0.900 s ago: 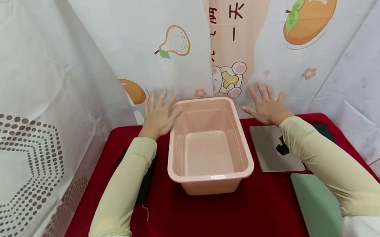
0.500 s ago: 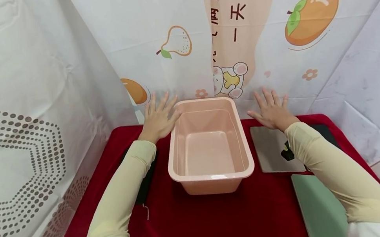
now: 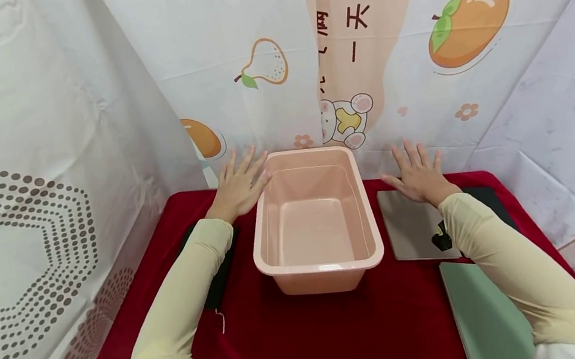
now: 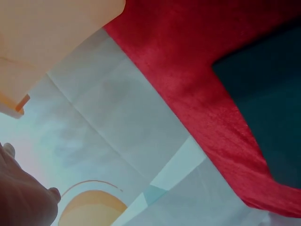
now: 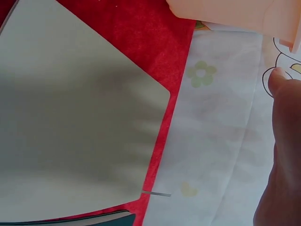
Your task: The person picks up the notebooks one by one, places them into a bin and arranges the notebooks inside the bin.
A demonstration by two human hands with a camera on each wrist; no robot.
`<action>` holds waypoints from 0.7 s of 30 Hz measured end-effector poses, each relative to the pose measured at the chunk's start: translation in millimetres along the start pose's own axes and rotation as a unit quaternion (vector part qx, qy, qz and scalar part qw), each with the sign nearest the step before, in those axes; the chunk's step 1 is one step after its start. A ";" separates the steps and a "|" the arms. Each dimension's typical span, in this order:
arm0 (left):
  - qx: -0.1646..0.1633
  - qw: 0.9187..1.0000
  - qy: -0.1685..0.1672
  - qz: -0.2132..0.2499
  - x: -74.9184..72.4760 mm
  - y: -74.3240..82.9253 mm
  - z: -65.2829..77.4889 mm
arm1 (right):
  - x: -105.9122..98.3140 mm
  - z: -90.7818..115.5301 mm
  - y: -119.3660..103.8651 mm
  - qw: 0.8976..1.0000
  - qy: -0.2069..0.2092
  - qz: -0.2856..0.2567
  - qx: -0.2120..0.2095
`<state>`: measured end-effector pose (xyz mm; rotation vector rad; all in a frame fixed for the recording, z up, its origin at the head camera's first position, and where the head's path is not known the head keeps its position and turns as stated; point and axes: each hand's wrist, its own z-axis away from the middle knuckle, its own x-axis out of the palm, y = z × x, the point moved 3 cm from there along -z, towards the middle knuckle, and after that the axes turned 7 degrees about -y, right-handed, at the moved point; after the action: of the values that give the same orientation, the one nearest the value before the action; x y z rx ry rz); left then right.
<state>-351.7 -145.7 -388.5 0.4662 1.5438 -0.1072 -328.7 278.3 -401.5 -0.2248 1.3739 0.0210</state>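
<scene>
A pink plastic basin [image 3: 315, 230] stands in the middle of the red-covered table, with nothing inside it. Beside its far left corner my left hand [image 3: 240, 188] is held with fingers spread; whether it touches the rim I cannot tell. To the basin's right, over the far edge of a grey-beige notebook [image 3: 411, 224], my right hand [image 3: 418, 175] hovers with fingers apart and holds nothing. A dark notebook [image 4: 268, 103] lies beneath the left forearm, partly covered by it in the head view. The right wrist view shows the grey-beige notebook's cover [image 5: 80, 122] below the hand.
A green notebook [image 3: 484, 311] lies at the near right, partly under the right forearm. Another dark notebook [image 3: 490, 205] shows behind the right sleeve. A thin pale cord [image 3: 222, 321] trails from the left notebook. Printed curtains [image 3: 279, 114] enclose the table [image 3: 318, 343].
My right hand has drawn toward me and slightly to the right. My left hand has come back a little toward me. The basin and notebooks stay put.
</scene>
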 end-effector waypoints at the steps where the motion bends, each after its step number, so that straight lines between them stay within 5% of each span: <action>1: 0.002 1.000 0.001 0.003 0.7 -0.2 0.6 | 1.3 0.8 1.0 1.000 0.002 -0.002 0.000; 21: 0.058 0.998 -0.003 0.039 13.7 -3.3 11.9 | 31.0 12.3 19.1 1.000 -0.018 -0.017 0.016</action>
<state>-341.2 -149.9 -403.1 0.6172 1.5162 -0.1385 -313.4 295.6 -432.3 -0.2200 1.3336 -0.0260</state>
